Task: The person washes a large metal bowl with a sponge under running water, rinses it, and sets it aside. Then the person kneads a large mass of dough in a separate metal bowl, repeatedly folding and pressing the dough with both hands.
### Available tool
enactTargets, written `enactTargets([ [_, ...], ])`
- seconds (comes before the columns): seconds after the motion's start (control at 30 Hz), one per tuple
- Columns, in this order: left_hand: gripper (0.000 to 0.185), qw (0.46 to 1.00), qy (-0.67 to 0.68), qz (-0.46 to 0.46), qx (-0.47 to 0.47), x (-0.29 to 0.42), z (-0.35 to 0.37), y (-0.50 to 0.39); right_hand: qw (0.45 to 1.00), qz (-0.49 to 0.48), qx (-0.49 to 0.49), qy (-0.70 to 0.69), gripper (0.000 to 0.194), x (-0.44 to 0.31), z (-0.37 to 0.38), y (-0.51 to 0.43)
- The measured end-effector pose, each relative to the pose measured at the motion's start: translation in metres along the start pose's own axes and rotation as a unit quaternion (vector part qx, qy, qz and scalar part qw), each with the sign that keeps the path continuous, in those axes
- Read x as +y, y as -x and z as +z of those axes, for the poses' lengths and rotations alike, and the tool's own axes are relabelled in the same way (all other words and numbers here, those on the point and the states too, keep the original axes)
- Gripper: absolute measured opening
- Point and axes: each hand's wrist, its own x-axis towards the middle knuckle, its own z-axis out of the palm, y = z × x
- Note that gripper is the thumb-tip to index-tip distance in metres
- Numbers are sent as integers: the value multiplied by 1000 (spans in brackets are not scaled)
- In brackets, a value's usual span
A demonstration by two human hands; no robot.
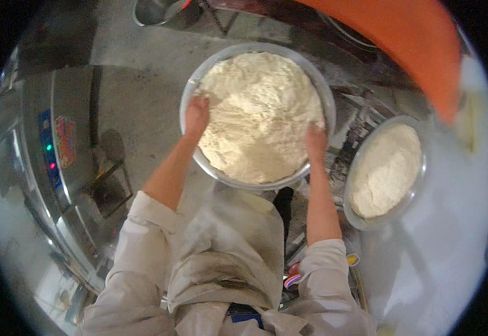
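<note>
A large round metal basin (pixel 188 93) full of pale dough (pixel 260 113) is held out in front of my body, above the floor. My left hand (pixel 197 114) grips its left rim, fingertips over the edge beside the dough. On the right side, my right hand (pixel 316 140) is closed on the rim in the same way. The basin's underside is hidden. A second metal basin (pixel 421 168) holding a pale, smoother mass of dough or flour (pixel 386 172) sits to my right, near my right forearm.
A light-coloured work surface (pixel 445 235) lies at the right. A metal appliance (pixel 76 96) with small green and red lights stands at the left. A blurred orange object (pixel 420 46) crosses the upper right. Beyond my basin, a metal container (pixel 166 14) stands on the concrete floor (pixel 143 63).
</note>
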Motion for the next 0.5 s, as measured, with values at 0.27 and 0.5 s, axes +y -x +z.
enactTargets([
  [0.27, 50, 989, 81, -105, -57, 9, 6, -27, 997, -19, -20, -70, 68, 0, 37, -62],
  [0.5, 44, 985, -167, 40, 9, 41, -1, 22, 996, -59, -64, 10, 66, 9, 23, -63],
])
